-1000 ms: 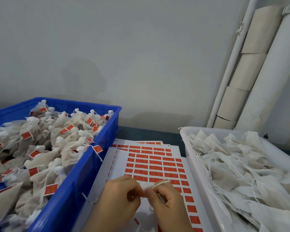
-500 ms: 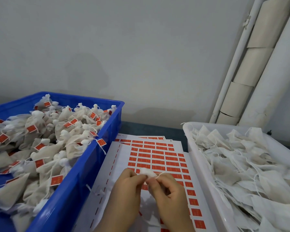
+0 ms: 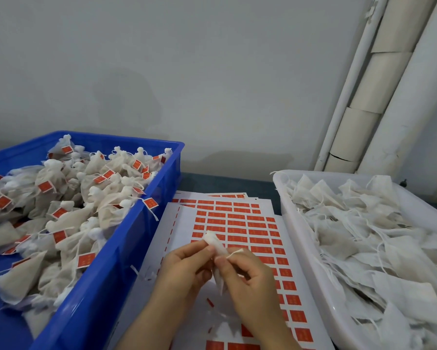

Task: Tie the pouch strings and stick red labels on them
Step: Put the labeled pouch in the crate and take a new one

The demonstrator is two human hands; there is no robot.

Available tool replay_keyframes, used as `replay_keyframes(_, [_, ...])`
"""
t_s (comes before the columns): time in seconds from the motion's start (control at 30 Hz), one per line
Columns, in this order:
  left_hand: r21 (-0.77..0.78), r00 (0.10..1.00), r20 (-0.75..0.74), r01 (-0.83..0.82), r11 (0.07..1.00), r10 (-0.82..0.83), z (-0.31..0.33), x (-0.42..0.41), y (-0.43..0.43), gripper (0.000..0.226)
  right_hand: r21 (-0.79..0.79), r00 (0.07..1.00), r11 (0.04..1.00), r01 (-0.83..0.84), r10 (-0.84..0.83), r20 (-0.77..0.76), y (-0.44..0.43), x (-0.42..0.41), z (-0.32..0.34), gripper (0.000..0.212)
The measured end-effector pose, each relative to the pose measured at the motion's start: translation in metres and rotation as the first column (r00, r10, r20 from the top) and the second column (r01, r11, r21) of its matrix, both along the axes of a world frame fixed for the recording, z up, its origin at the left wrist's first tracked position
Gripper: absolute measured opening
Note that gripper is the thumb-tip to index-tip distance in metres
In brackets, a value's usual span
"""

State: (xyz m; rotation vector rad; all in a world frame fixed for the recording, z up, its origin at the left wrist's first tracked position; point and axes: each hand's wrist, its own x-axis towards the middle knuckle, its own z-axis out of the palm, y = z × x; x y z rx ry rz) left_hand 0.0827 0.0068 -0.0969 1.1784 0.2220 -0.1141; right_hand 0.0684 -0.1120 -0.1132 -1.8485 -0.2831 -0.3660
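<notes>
**Desk:** What is sitting in the lower centre of the frame?

**Operator:** I am watching two bare hands working close together there, fingertips nearly meeting. The left hand (image 3: 187,263) is pinching the neck of a small white pouch (image 3: 216,245) between thumb and forefinger. The right hand (image 3: 247,274) is pinching the pouch's thin white string (image 3: 235,253) just beside it. The pouch is poking up and to the left above the left fingertips, while its body is hanging down in the gap between the two palms.

**Desk:** And around them?

**Operator:** The hands are hovering over sheets of red labels (image 3: 240,224), which are lying fanned out on the table. At the left of the frame a blue crate (image 3: 126,261) is holding a heap of tied pouches (image 3: 86,198), many carrying red tags. At the right a white tray (image 3: 298,238) is holding flat pouches (image 3: 364,236) with loose strings trailing. I cannot tell whether a knot is sitting in the held string; the fingers are covering that spot.
</notes>
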Motion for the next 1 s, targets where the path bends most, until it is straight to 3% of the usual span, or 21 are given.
replay_keyframes(0.1, [-0.077, 0.998, -0.006, 0.065, 0.995, -0.066, -0.001, 0.000, 0.001, 0.013, 0.001, 0.998, 0.999, 0.052, -0.052, 0.043, -0.003, 0.000, -0.001, 0.022])
replay_keyframes(0.2, [-0.059, 0.991, 0.031, 0.129, 0.990, -0.128, -0.001, 0.000, 0.001, 0.017, 0.041, 0.996, 0.995, 0.087, -0.088, 0.029, -0.005, 0.001, -0.001, 0.019])
replay_keyframes(0.4, [0.110, 0.986, 0.104, 0.120, 0.987, -0.131, -0.003, 0.000, -0.002, 0.021, 0.102, 0.996, 0.990, 0.093, -0.094, -0.002, -0.007, 0.002, 0.000, 0.009])
replay_keyframes(0.53, [0.115, 0.984, 0.116, 0.121, 0.986, -0.134, -0.004, 0.000, -0.002, 0.019, 0.129, 0.995, 0.989, 0.077, -0.068, -0.068, -0.007, 0.001, 0.000, 0.017])
replay_keyframes(0.7, [0.270, 0.971, 0.137, 0.153, 0.951, -0.196, -0.006, 0.001, -0.001, 0.030, 0.158, 0.994, 0.986, 0.061, -0.046, -0.101, -0.008, 0.001, 0.003, 0.021])
replay_keyframes(1.0, [0.336, 0.964, 0.192, 0.111, 0.936, -0.183, 0.001, -0.001, -0.005, 0.034, 0.326, 0.982, 0.944, 0.052, 0.011, -0.189, -0.013, 0.002, 0.009, 0.020])
